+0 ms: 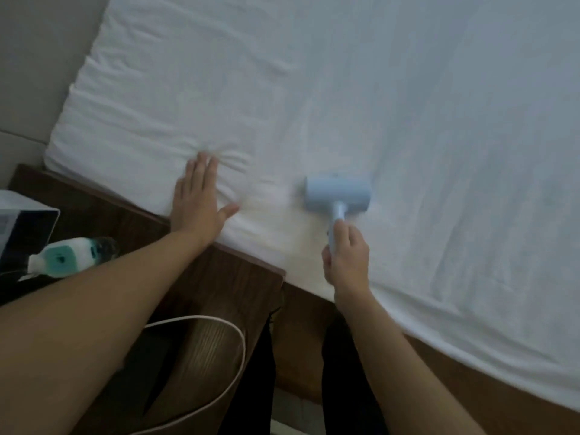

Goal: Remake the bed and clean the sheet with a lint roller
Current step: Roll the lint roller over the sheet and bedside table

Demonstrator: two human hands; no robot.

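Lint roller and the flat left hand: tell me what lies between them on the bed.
Only bare white sheet, lightly wrinkled, lies between the left hand and the lint roller, as the head view shows.

The white sheet (408,105) lies wide and bare over most of the bed, so a hand can pass freely toward the far edge and the right edge. Near the front edge two things stand in the way: the left hand (197,199), flat on the sheet by the front left corner, and the blue lint roller (337,193) beside it. Between them a narrow strip stays free. Left of the bed, a bottle (69,255) and a white cable (219,324) crowd the wooden nightstand (125,215).
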